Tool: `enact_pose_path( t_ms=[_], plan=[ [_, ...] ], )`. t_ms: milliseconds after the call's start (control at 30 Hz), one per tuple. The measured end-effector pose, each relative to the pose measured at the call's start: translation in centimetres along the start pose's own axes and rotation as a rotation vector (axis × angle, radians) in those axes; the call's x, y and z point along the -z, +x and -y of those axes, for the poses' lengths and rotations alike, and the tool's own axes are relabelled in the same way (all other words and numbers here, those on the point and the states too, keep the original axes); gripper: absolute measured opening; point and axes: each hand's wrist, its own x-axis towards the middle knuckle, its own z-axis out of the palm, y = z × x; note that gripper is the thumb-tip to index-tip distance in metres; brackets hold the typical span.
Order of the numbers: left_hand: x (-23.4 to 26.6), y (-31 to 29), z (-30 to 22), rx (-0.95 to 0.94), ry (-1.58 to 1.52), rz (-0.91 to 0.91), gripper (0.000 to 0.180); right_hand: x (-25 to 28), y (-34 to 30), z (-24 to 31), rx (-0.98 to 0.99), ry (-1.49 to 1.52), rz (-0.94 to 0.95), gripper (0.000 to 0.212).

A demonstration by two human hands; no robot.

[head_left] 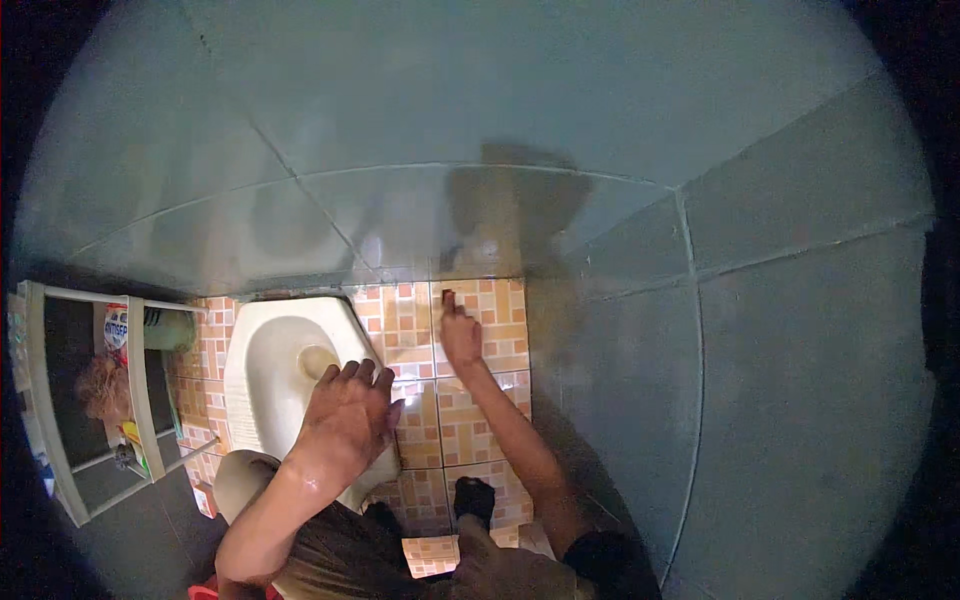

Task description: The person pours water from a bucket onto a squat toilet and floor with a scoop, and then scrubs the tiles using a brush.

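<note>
Tiled floor [420, 430], squat toilet [275, 375] below the left hand [345, 415].
Left fingers hang loosely spread; the right hand's [460, 345] are near the wall [400, 225], gripping what, if anything, I can't tell. Were the floor wet, the foot [475, 495] behind the right fingers might slide, pitching the left ones into the toilet.

Below you, the white squat toilet [272, 385] looks like glazed ceramic, smooth and glossy in its basin, ribbed along the left edge. The patterned floor tiles [415, 430] show you a shiny glaze, the grey-blue wall tiles [400, 90] a smooth, softly reflective one. The pale rack [144, 390] looks smooth, plastic or painted metal; your trousers [330, 555] are matt cloth.
</note>
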Motion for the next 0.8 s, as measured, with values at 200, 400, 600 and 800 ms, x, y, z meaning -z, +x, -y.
enact_pose_path(
  t_ms=[200, 400, 600, 800],
  plan=[
    [0.7, -0.1, -0.7, 0.004, -0.008, 0.01, 0.028, 2.3, 0.2, -6.1, -0.135, -0.115, -0.173, 0.049],
    [0.1, -0.5, -0.5, -0.004, 0.019, 0.016, 0.028, 3.7, 0.7, -6.0, -0.267, -0.064, -0.143, 0.035],
    [-0.4, 0.1, 1.3, 0.022, -0.018, 0.035, 0.032, 2.7, 1.4, -1.0, -0.162, 0.121, -0.186, 0.037],
    [-0.7, 1.8, 1.9, 0.067, 0.025, 0.052, 0.034, 1.0, 1.2, 1.1, -0.05, 0.118, -0.195, 0.038]
  ],
)
